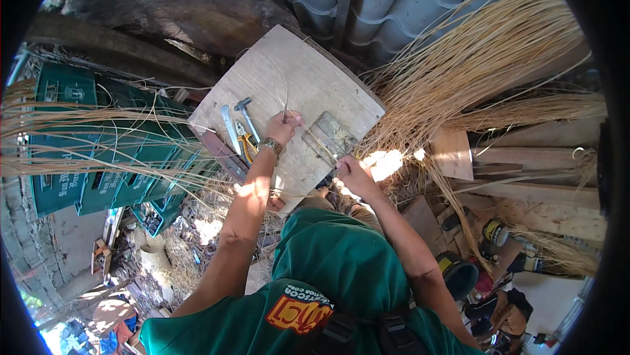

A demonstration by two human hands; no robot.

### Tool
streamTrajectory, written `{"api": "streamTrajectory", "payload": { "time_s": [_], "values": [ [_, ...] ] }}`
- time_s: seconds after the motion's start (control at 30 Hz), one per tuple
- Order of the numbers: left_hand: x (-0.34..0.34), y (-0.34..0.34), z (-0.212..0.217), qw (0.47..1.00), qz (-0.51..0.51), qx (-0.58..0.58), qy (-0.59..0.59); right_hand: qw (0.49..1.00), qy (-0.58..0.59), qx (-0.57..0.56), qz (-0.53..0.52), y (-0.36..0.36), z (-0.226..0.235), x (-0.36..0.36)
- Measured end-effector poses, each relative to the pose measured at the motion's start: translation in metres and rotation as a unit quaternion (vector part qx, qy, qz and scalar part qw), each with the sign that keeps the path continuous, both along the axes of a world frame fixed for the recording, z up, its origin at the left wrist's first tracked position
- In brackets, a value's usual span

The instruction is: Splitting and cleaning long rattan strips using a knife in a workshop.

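The thin cane strip (308, 133) was hard to trace across the wooden board (289, 86); the left hand (282, 126) pinched its upper end, wrist bent; the right hand (354, 172) gripped its lower end beside the metal block (333, 137)

A thin, pale cane strip (314, 137) — stretched taut and slanted across a pale wooden worktop (289, 79) — runs from the left hand (282, 126) down to the right hand (353, 172).
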State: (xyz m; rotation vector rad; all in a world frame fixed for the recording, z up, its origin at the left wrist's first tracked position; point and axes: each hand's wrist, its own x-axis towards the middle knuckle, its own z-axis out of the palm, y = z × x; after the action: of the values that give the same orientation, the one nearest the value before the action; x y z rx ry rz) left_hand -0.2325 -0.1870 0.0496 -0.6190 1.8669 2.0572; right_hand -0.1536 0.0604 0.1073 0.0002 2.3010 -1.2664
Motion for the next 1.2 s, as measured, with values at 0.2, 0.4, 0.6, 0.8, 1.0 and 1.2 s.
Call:
{"api": "streamTrajectory", "payload": {
  "time_s": [0.2,0.4,0.6,0.8,1.0,1.2],
  "values": [
    [0.005,0.005,-0.009,0.999,0.014,0.014,-0.035,0.990,0.113,0.085,0.014,0.004,0.026,0.005],
    [0.015,0.004,-0.028,0.999,-0.018,-0.024,-0.020,0.949,0.251,0.150,0.118,0.021,-0.014,0.012],
    [0.029,0.020,0.010,0.961,0.027,-0.274,-0.005,0.929,0.205,0.246,0.186,0.025,-0.024,0.016],
    [0.085,0.027,0.020,0.961,-0.016,-0.275,0.019,0.978,0.103,0.129,0.130,0.021,0.002,0.016],
    [0.098,0.045,0.017,0.954,-0.140,-0.265,-0.013,0.920,0.177,0.263,0.232,0.016,-0.002,0.014],
    [0.078,0.055,0.007,0.895,-0.178,-0.399,0.090,0.990,0.131,0.020,0.040,0.035,-0.018,0.020]
  ]
}}
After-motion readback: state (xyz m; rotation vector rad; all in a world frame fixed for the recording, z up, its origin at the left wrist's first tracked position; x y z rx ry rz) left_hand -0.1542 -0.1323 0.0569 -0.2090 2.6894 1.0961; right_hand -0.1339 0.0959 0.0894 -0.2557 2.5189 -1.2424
